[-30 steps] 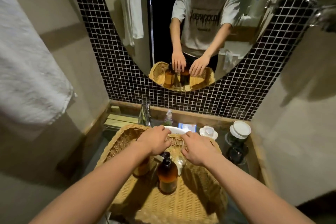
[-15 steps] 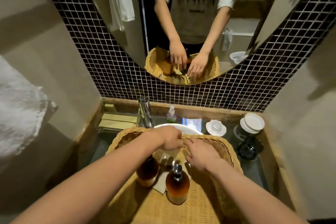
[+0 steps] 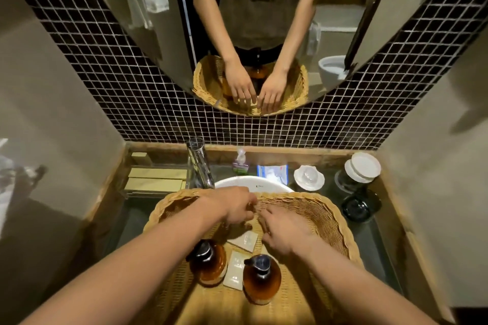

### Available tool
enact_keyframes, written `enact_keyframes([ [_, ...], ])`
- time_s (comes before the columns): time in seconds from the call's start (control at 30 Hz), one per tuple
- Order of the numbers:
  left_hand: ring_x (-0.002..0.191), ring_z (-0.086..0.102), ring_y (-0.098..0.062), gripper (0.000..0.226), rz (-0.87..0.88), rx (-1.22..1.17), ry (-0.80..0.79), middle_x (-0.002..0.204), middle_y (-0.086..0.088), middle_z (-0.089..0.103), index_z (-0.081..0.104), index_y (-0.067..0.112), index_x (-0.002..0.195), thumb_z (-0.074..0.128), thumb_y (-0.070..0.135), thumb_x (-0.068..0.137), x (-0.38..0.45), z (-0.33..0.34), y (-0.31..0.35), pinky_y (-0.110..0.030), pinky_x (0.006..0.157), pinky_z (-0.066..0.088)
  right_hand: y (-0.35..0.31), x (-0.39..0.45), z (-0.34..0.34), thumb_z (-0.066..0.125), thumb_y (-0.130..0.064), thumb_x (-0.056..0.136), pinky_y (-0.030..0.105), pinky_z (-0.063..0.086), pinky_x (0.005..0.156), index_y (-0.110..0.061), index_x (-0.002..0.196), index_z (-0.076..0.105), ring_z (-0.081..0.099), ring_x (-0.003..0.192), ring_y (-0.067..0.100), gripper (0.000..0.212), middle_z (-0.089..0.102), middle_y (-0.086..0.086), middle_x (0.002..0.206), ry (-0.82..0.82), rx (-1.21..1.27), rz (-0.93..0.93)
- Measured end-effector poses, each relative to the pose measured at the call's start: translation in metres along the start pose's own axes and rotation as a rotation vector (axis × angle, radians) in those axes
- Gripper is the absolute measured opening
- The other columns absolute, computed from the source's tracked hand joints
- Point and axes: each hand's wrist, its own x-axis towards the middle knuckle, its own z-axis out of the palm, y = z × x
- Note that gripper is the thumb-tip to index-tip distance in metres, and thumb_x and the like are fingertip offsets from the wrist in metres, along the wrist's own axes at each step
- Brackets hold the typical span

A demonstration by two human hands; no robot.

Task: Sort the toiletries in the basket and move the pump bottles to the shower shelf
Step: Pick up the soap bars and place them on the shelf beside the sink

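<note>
Wicker basket | both hands inside | left, right grip: cannot tell

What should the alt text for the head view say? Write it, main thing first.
Both hands, left hand and right hand, reach into the far end of a wicker basket holding two amber pump bottles and small white packets. A mirror on the dark tiled wall reflects this.
</note>
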Motion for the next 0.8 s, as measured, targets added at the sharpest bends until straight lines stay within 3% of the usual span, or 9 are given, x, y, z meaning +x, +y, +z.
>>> enact_keyframes([
  [0.13,0.112,0.057,-0.021,0.042,0.055,0.074,-0.026,0.127,0.002,0.058,0.055,0.032,0.131,0.060,0.043,0.091,0.003,0.015,-0.010,-0.039,0.087,0.050,0.000,-0.001,0.008,0.060,-0.037,0.091,0.044,0.042,0.104,-0.020,0.136,0.046,0.049,0.127,0.031,0.050,0.044,0.010,0.146,-0.048,-0.010,-0.011],
  [0.23,0.113,0.056,-0.024,0.045,0.123,0.130,-0.049,0.129,0.002,0.058,0.057,0.029,0.130,0.065,0.044,0.088,0.004,0.026,-0.017,-0.038,0.089,0.048,-0.003,-0.002,0.013,0.057,-0.036,0.091,0.042,0.046,0.095,-0.018,0.129,0.048,0.051,0.119,0.031,0.043,0.049,0.010,0.129,-0.059,-0.020,-0.010],
  [0.57,0.103,0.054,-0.024,0.055,0.273,0.278,-0.036,0.115,-0.002,0.055,0.056,0.024,0.127,0.068,0.053,0.082,0.010,0.056,-0.025,-0.042,0.084,0.052,-0.005,0.005,0.017,0.056,-0.038,0.090,0.042,0.049,0.092,-0.016,0.129,0.049,0.050,0.119,0.030,0.045,0.047,0.011,0.129,-0.085,-0.031,0.013],
  [0.8,0.102,0.054,-0.023,0.050,0.271,0.234,-0.020,0.112,0.000,0.052,0.058,0.024,0.123,0.063,0.054,0.083,0.013,0.061,-0.030,-0.042,0.083,0.052,-0.005,0.009,0.021,0.057,-0.046,0.088,0.041,0.050,0.089,-0.018,0.126,0.051,0.051,0.117,0.027,0.048,0.050,0.006,0.124,-0.038,-0.030,0.045],
])
